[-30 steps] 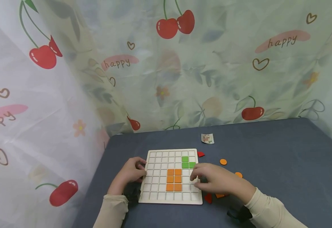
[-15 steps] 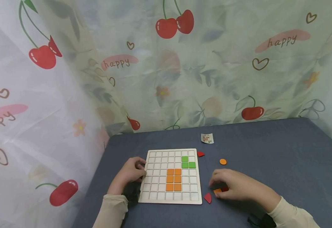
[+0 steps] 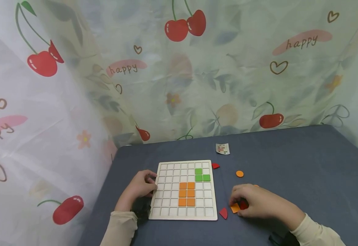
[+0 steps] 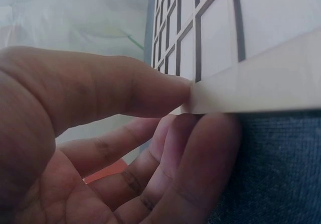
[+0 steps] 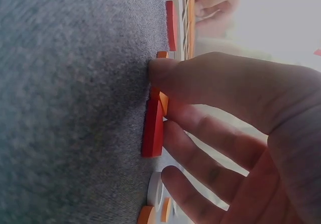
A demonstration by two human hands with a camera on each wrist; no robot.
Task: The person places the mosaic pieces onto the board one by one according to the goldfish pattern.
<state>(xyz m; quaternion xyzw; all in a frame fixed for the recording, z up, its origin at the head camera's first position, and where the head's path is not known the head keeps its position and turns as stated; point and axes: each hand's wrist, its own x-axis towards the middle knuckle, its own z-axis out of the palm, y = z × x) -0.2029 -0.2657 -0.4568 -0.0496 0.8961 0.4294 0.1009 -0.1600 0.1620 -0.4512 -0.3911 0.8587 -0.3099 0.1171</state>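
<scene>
My left hand [image 3: 141, 186] pinches the left edge of a white grid board [image 3: 166, 213], thumb on the rim and fingers curled at its side and underneath. On the board lie a block of orange square tiles [image 3: 183, 193] and three green square tiles [image 3: 198, 178]. To the right of the board, my right hand [image 3: 254, 201] is low over loose pieces, thumb and index finger on an orange square tile [image 3: 235, 208]. Beside that tile a red piece [image 5: 153, 128] lies by the other fingers. A red quarter-round piece [image 3: 223, 213] is near the board's lower right corner.
Another red piece [image 3: 215, 166] lies by the board's upper right corner. An orange disc [image 3: 239, 174] sits farther right. A small card printed with a grid [image 3: 223, 149] lies behind the board on the dark blue table [image 3: 304, 164]. A patterned curtain [image 3: 197, 85] hangs behind.
My right hand has moved from the board's right edge to the loose pieces on the right, its fingers now at the orange tile. The left hand stays on the board.
</scene>
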